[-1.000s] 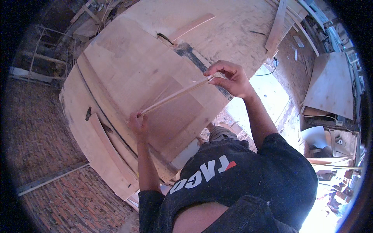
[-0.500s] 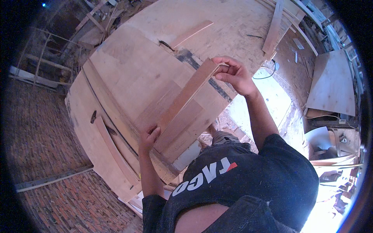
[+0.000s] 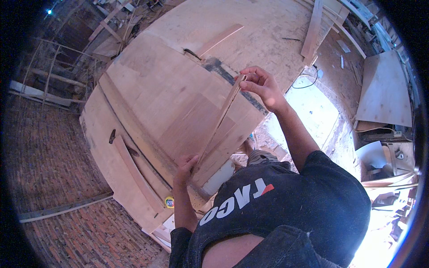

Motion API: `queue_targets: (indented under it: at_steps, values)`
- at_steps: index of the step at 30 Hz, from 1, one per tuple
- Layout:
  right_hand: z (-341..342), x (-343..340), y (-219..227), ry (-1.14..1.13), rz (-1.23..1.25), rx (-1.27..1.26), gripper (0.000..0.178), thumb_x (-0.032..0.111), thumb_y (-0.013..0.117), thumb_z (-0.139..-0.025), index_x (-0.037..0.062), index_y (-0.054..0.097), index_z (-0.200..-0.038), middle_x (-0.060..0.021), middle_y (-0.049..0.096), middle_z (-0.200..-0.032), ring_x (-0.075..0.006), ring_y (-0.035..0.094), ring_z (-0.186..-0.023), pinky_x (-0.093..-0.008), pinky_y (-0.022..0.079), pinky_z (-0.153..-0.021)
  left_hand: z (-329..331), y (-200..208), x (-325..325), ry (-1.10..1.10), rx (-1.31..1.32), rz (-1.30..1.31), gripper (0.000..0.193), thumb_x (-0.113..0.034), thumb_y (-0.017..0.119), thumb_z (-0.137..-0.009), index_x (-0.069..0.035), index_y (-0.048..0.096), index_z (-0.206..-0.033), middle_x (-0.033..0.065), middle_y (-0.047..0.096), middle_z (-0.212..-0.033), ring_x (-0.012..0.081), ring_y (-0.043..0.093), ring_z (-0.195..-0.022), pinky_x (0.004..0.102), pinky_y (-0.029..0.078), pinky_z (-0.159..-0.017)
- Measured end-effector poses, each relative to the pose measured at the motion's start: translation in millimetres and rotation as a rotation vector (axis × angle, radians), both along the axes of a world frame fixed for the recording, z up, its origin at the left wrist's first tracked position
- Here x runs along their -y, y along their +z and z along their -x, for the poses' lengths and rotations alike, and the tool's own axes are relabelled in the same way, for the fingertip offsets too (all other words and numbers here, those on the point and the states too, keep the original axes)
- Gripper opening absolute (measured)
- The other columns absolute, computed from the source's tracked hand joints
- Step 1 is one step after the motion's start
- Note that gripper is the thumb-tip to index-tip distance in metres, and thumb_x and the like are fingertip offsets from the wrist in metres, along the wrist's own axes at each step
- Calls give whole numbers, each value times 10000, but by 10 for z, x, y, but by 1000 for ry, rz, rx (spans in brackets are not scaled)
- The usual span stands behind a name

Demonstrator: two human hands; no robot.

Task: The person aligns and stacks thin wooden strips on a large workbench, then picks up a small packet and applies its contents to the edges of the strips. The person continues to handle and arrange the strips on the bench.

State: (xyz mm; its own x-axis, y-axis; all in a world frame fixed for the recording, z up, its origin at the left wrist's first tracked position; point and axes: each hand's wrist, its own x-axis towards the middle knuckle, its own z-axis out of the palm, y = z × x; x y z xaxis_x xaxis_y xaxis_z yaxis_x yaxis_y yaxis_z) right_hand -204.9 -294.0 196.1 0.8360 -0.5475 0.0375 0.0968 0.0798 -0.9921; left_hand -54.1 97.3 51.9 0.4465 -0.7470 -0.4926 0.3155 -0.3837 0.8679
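A long, narrow wooden strip (image 3: 222, 117) slants across in front of me, its thin edge facing up. My right hand (image 3: 264, 89) pinches its far end between thumb and fingers. At the near end, my left hand (image 3: 186, 169) is closed on the same strip. Below the strip is a wooden work table (image 3: 156, 76), with a flat, reddish-brown board (image 3: 190, 118) lying on it. I cannot tell whether the strip touches that board.
Along the table's left side lies a thin wood strip (image 3: 134, 172), with a yellow tape measure (image 3: 169, 202) near its lower end. Another strip (image 3: 221, 39) rests at the far side. A brick floor (image 3: 49, 152) is on the left; a pale panel (image 3: 386, 89) leans at right.
The strip has been turned from its broad face onto its thin edge. Both hands still hold it; the right has shifted slightly left. The tape measure has come into clearer sight.
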Motion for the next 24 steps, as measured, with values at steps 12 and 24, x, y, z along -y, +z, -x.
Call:
queue_targets:
  at_steps: [12, 24]
  values:
    - [-123, 80, -201, 15, -8, -27, 381, 142, 761, -958, 42, 598, -1287, -122, 723, -1231, -184, 684, -1082, -339, 531, -975, 30, -19, 21, -3, -4, 16, 409, -346, 671, -973, 36, 752, -1095, -26, 612, -761, 95, 518, -673, 274, 396, -599]
    - [-611, 1492, -1070, -192, 646, -433, 526, 322, 778, -927, -5, 652, -1319, -173, 722, -1222, -280, 689, -1116, -398, 536, -982, 371, -435, 106, 299, 185, -69, 644, -232, 885, -800, -75, 590, -1350, 29, 653, -1004, 108, 616, -904, 286, 501, -753]
